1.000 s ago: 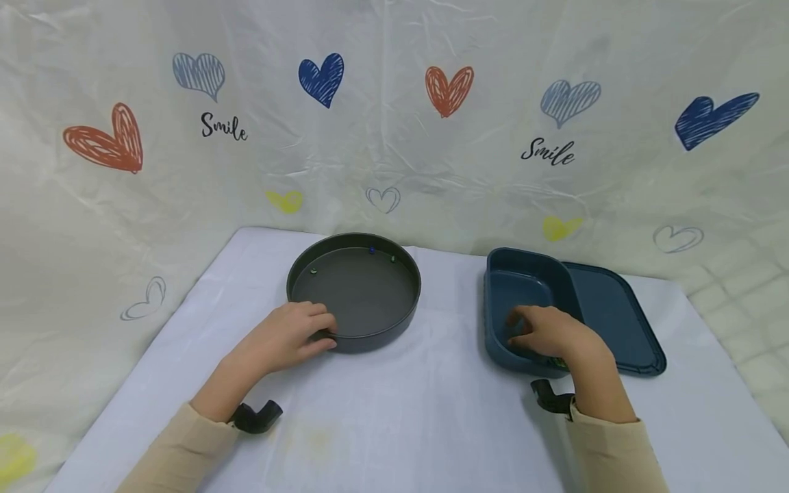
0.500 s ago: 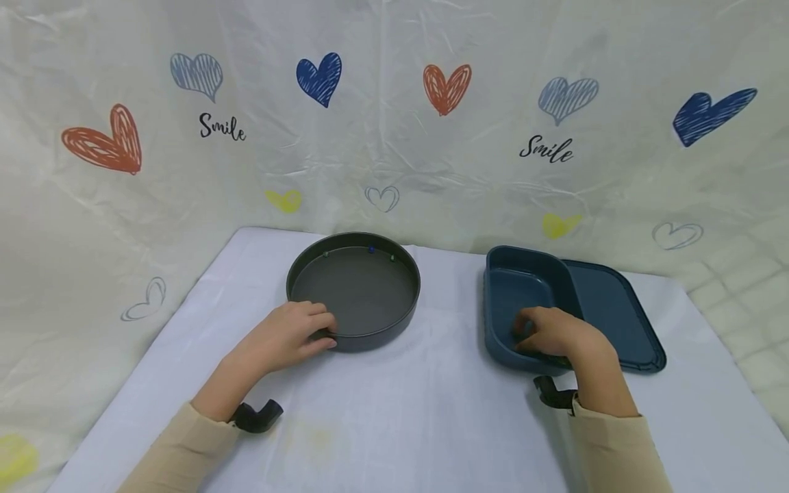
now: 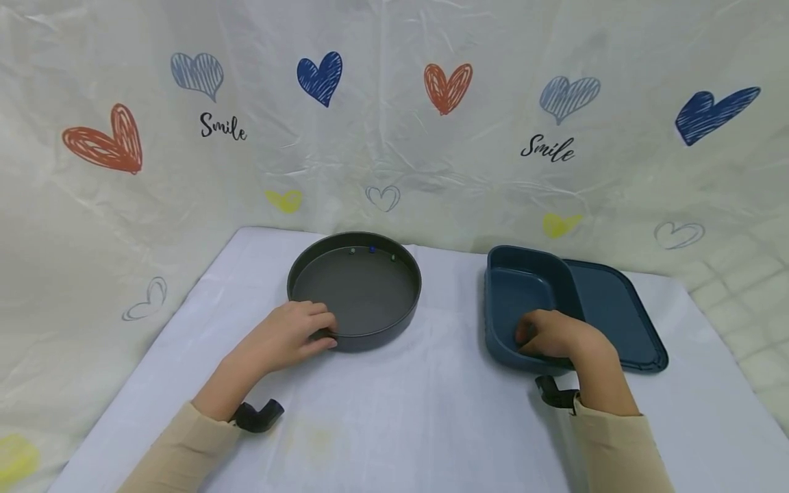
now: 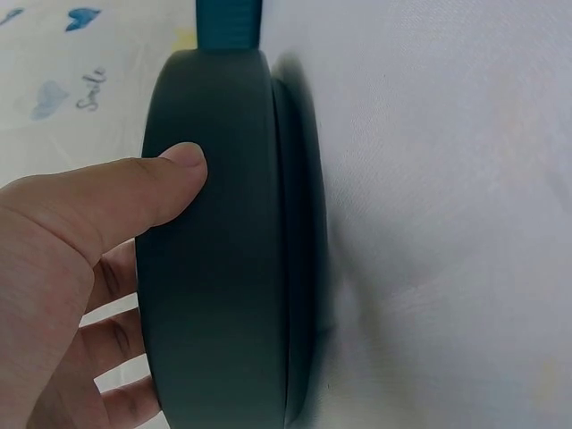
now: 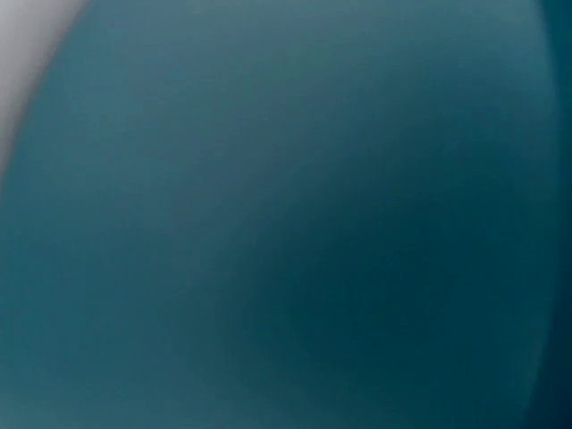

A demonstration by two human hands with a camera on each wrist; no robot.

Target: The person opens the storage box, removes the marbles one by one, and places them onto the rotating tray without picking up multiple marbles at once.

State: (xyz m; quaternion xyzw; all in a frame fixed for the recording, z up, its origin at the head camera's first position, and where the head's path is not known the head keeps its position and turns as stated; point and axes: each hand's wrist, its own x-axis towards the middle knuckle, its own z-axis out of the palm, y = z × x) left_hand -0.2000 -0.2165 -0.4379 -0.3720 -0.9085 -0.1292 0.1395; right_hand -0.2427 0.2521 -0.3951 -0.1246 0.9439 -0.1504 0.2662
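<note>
My left hand grips the near left rim of a round dark grey pan. In the left wrist view the thumb lies on the pan's outer wall and the other fingers reach over the rim. Along the pan's far inner wall lie a pale green marble, a blue marble and a green marble. My right hand reaches down into the near end of a blue rectangular box, fingers bent. Its fingertips are hidden, and I cannot tell whether they hold anything. Blurred blue box wall fills the right wrist view.
A flat blue lid lies against the box's right side. Both containers stand on a white cloth-covered table. Behind the table hangs a pale sheet printed with hearts.
The pale green marble has rolled along the pan's wall from the left side to the far side, close to the blue one. My right hand has shifted slightly right and nearer inside the box.
</note>
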